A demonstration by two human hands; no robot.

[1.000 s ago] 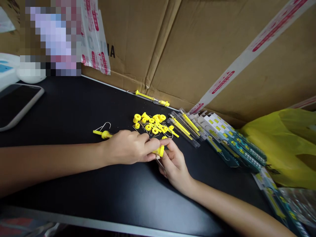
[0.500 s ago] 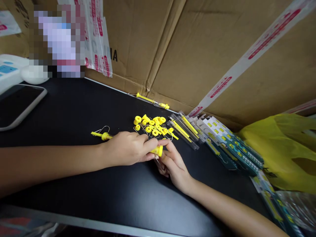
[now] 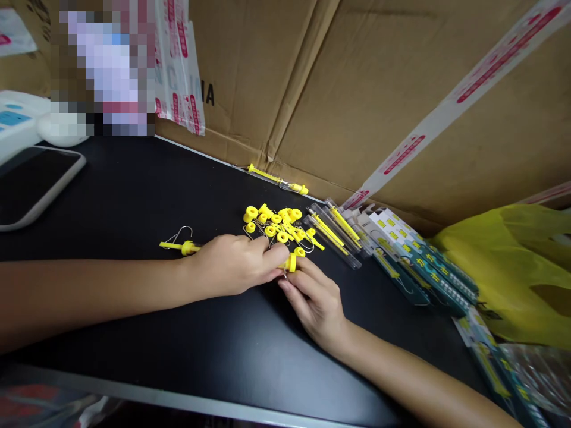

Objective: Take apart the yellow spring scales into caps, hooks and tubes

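Observation:
My left hand (image 3: 241, 264) is closed around a spring scale (image 3: 292, 262). Its yellow end cap shows past my thumb, while a yellow rod and a wire hook stick out by my wrist; the tube between is hidden in my palm. My right hand (image 3: 316, 300) is closed at the capped end, thumb and fingers pinching at a small bit of wire hook (image 3: 285, 274) under the cap. Just behind both hands lies a pile of loose yellow caps, wire hooks and springs (image 3: 282, 236). Right of the pile are clear tubes with yellow scales inside (image 3: 332, 232).
An assembled spring scale (image 3: 276, 178) lies along the table's back edge by a cardboard box (image 3: 232, 71). Printed packs (image 3: 419, 255) and a yellow plastic bag (image 3: 504, 267) are at the right. A phone (image 3: 35, 184) and a white power strip (image 3: 22, 122) are at the left.
My right hand has shifted slightly, its index finger coming down from over the cap to beside and below it. My left hand keeps its hold on the spring scale.

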